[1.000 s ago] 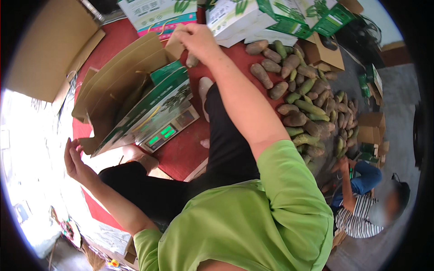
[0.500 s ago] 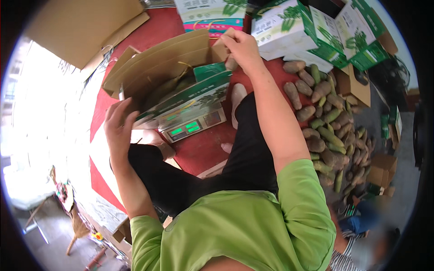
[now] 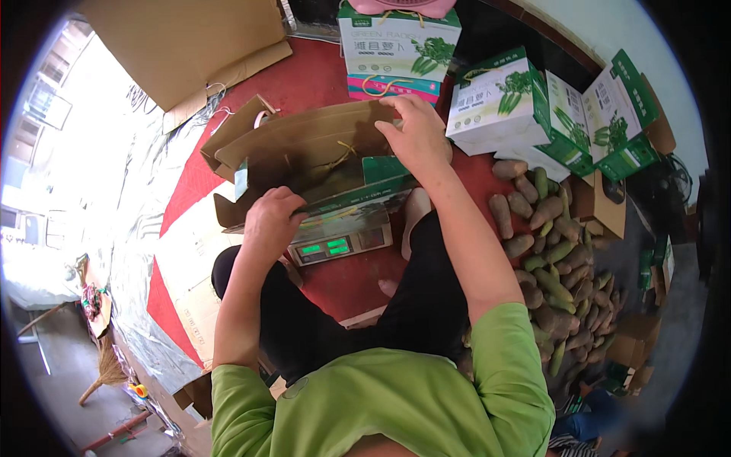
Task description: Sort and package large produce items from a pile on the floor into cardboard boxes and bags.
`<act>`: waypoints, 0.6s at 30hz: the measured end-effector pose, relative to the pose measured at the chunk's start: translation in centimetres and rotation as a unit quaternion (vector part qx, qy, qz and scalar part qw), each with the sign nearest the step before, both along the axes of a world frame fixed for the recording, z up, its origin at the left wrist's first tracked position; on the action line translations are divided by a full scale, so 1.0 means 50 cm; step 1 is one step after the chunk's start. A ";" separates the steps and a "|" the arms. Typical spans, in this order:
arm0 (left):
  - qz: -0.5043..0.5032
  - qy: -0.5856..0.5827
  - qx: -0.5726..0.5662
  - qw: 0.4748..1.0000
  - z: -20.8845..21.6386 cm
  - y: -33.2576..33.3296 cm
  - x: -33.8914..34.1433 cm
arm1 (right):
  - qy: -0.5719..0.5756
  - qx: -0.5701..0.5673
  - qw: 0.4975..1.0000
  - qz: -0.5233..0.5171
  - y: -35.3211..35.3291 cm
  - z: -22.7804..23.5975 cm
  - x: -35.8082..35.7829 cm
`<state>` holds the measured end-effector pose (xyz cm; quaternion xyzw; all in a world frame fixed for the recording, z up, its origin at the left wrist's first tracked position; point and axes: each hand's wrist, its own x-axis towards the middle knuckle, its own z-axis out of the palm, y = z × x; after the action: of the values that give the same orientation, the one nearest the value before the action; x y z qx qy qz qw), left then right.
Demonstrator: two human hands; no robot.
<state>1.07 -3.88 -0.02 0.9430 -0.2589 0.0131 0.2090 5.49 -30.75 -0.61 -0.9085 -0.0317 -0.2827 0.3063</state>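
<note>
Two walls of an open-topped carton (image 3: 304,146) resting on a lit scale (image 3: 340,248) seem gripped for steadiness: left hand (image 3: 268,226) curled over the near edge, right hand (image 3: 418,142) clasping the corner beyond the scale's right end.

In the upper left of the frame is a large brown cardboard panel (image 3: 179,46), with crumpled sheeting (image 3: 145,198) running down the left side and a straw broom (image 3: 110,365) at the lower left, a small yellow object (image 3: 139,390) just beside its bristles. At top centre a pink item (image 3: 403,7), cut by the edge, rests on a white-and-green carton (image 3: 381,55). Black cables (image 3: 681,179) tangle at the upper right; a co-worker's blue trousers (image 3: 590,420) show at the lower right, near a brown carton (image 3: 638,339).
</note>
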 end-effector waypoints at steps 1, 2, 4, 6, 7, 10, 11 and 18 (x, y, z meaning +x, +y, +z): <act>-0.005 0.001 0.011 1.000 -0.001 -0.001 0.002 | 0.027 -0.004 0.999 0.024 0.001 0.008 0.014; -0.008 0.003 0.021 1.000 -0.003 -0.002 0.004 | 0.023 -0.005 0.999 0.032 -0.001 0.010 0.033; -0.017 -0.021 0.029 0.999 -0.014 0.005 0.007 | 0.035 -0.090 0.993 0.068 0.002 0.008 0.074; -0.027 -0.024 0.051 0.998 -0.014 0.017 0.006 | 0.050 -0.144 0.984 0.089 0.010 0.015 0.108; -0.027 -0.021 0.078 0.996 -0.019 0.024 0.007 | 0.063 -0.185 0.977 0.087 0.016 0.021 0.121; -0.044 0.005 0.140 0.989 -0.028 0.018 0.024 | 0.189 -0.256 0.935 0.156 -0.020 -0.026 0.196; -0.048 0.005 0.133 0.990 -0.020 0.024 0.021 | 0.194 -0.253 0.937 0.143 -0.002 -0.011 0.185; -0.031 -0.076 0.027 0.996 -0.047 0.051 0.008 | 0.232 -0.280 0.918 0.160 0.019 0.006 0.208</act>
<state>1.49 -1.35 -2.35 0.9362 -0.3031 0.0715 0.1631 15.89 -29.82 -0.32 -0.9799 -0.1827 0.0093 0.0788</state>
